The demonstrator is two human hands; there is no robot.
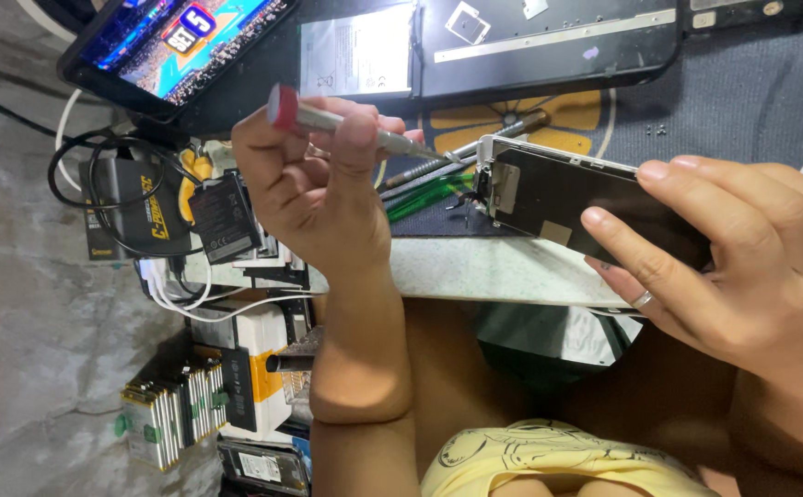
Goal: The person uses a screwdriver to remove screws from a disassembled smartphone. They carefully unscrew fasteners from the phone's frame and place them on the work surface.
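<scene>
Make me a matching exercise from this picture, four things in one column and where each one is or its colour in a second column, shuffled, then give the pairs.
Things:
1. screwdriver
2. phone screen panel
3. tablet
4. ring

Descriptions:
A. lit up, lying at the top left
B. gripped in the left hand, red cap at its end
C. worn on a finger of the right hand
D. held at its edge by the right hand, tool tip at its corner

Pairs: 1-B, 2-D, 3-A, 4-C
</scene>
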